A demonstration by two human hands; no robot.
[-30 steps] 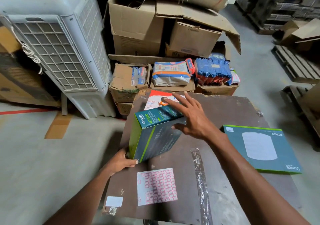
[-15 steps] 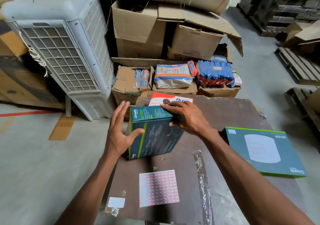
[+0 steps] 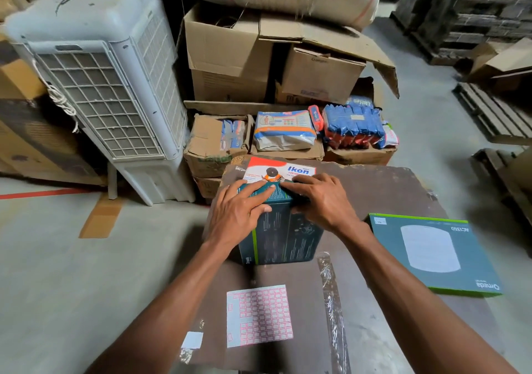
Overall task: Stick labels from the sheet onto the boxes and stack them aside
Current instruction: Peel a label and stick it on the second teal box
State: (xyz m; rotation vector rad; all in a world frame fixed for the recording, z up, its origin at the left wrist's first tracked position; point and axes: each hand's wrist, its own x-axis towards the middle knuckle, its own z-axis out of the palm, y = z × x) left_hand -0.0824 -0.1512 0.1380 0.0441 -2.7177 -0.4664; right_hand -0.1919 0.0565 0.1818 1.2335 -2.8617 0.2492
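1. Since a second ago I've stood the box (image 3: 283, 231) upright mid-table (image 3: 403, 189), and both hands came onto its top
2. Left hand (image 3: 236, 215) lies flat with straight fingers; right hand (image 3: 322, 200) curls over the top edge, holding it
3. Looks light, stiff cardboard; I'd hold its side faces
4. Sheet (image 3: 259, 316) lies near me; second box (image 3: 434, 254) right; open room between

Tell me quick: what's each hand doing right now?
Left hand: open, fingers flat on top of the teal box.
Right hand: fingers on the box's top edge; grip unclear.
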